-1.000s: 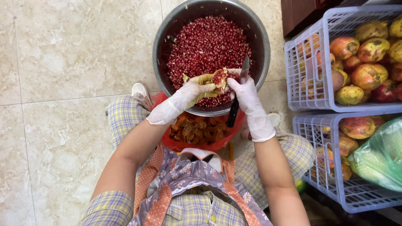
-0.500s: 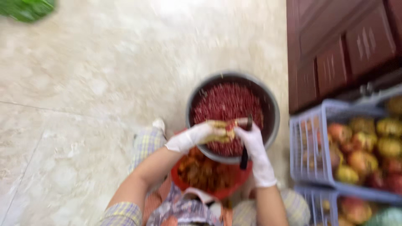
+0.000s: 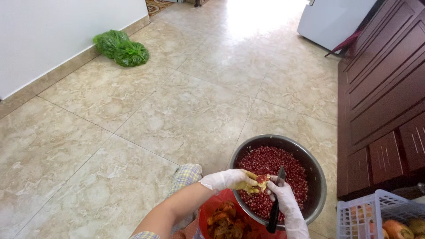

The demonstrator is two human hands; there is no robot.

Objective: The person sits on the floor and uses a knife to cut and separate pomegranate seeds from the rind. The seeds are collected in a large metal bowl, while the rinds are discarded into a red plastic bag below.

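Head view: a floor (image 3: pixel 168 110) of glossy beige marble-look tiles fills most of the frame, with thin grout lines running diagonally and bright light washing out the tiles at the top centre. A white wall (image 3: pixel 53 31) with a tan skirting strip runs along the upper left, and two green bags (image 3: pixel 120 49) lie on the floor against it. A dark brown cabinet (image 3: pixel 385 102) with panelled doors takes up the right edge; a white appliance (image 3: pixel 332 20) stands at the upper right.

At the lower centre-right a steel bowl (image 3: pixel 318 177) sits on the tiles, filled with red seeds (image 3: pixel 274 166). Both hands wear white gloves and meet over the bowl's near side. The left hand (image 3: pixel 230 180) is curled around a pomegranate piece (image 3: pixel 261 179), pinching it between fingers and thumb. The right hand (image 3: pixel 283 199) is closed around a black-handled knife (image 3: pixel 275 203), blade pointing up beside the piece and touching or nearly touching it.

Just below the bowl, at the bottom edge, a red tub (image 3: pixel 212 208) holds orange-brown peels (image 3: pixel 226 221). A pale crate (image 3: pixel 367 212) with fruit (image 3: pixel 394 229) shows in the lower right corner.
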